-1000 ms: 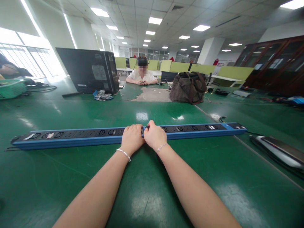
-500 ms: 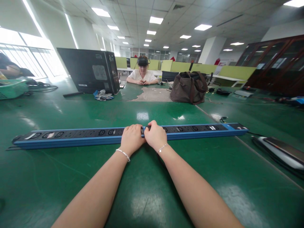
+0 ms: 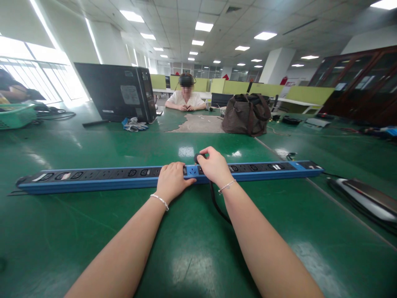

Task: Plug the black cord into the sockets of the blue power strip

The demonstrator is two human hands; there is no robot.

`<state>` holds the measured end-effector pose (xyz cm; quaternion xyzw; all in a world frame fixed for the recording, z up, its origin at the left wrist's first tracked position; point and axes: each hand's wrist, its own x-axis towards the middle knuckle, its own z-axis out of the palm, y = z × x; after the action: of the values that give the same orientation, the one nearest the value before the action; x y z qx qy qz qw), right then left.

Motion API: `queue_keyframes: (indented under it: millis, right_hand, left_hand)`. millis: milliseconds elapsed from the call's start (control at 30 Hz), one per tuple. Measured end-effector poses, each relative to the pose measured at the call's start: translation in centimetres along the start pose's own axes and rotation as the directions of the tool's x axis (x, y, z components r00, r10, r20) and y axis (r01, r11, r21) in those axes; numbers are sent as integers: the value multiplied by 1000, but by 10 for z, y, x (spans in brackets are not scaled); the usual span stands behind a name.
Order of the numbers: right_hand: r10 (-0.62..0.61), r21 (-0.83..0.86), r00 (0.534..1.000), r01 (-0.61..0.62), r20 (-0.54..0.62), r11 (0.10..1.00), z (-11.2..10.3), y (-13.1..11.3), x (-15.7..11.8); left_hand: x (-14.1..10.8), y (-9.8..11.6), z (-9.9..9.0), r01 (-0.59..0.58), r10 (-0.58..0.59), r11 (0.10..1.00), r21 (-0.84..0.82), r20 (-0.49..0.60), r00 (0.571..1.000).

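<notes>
A long blue and black power strip (image 3: 108, 184) lies across the green table, with rows of sockets on top. My left hand (image 3: 173, 179) grips the strip near its middle, fingers over the far side and thumb along the near side. Just right of it a blue socket (image 3: 192, 170) shows uncovered. My right hand (image 3: 215, 165) pinches a black plug (image 3: 199, 157) above the strip, apart from the socket. From under this hand a black cable (image 3: 217, 205) runs down toward my right forearm.
Behind the strip stand a black computer case (image 3: 116, 93), gloves (image 3: 135, 124) and a brown bag (image 3: 247, 114). A person (image 3: 186, 97) sits across the green table (image 3: 93, 236). A green basket (image 3: 17, 117) is at far left, a silver-black device (image 3: 366, 198) at right.
My right hand has risen and moved right with the black plug, uncovering the blue socket. My left hand stays on the strip, its thumb now stretched rightward.
</notes>
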<state>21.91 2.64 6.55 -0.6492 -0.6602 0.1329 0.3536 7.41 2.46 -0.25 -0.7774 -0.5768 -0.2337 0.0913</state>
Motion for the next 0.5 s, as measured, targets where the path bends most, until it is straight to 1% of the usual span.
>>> queue_keyframes:
  millis: [100,233,300,400,500]
  right_hand:
    - [13,6,997,-13,79,1000,7,4,1]
    - [4,20,992,-6,129,1000,15,7,-1]
    - [13,29,987,-18,158,999,18,9,-1]
    - [24,18,983,-28,180,999,23,10,-2]
    - [26,1,984,-26,177,1000,26,10,-3]
  left_hand:
    - [0,1,-1,15,-15,1000,-6,16,1000]
    - [0,1,-1,29,-28,1000,-8,34,999]
    - [0,1,-1,22,-22,1000,-6,27,999]
    - [0,0,0,4,-4,1000,-3,0,1000]
    - [0,0,1,0,0,1000,-1,-10,1000]
